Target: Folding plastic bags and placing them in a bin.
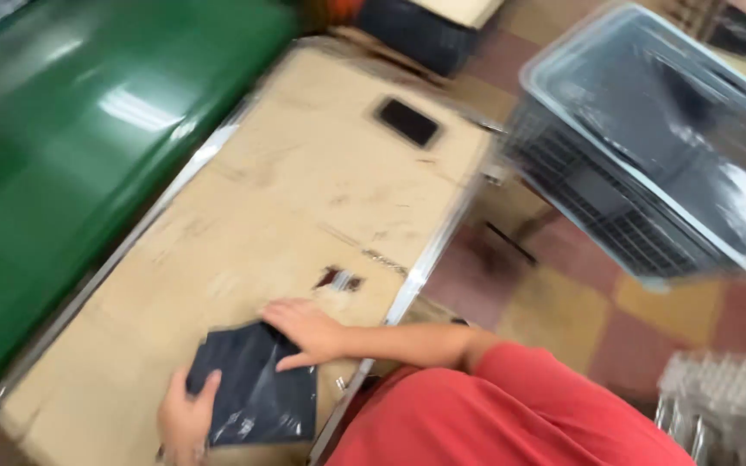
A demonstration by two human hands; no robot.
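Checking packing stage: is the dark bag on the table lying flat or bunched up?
Flat. The dark plastic bag lies spread on the table, right hand pressing its top, left hand at its edge.

- Motion blur is smearing the whole view; edges everywhere are reading soft.
- The table (287, 198) is sitting in even, fairly bright indoor light, and the scratches on its top are showing only faintly.
- Left of the table, the green bin (62, 155) is catching pale streaks of glare from above.
- Right of the table, the grey crate (649, 147) is blurring worst, with a white sheen glowing on its inside wall.
- At the table's near end, the black bag (256, 393) is giving off small glints, and only weak shadows are falling beside it.
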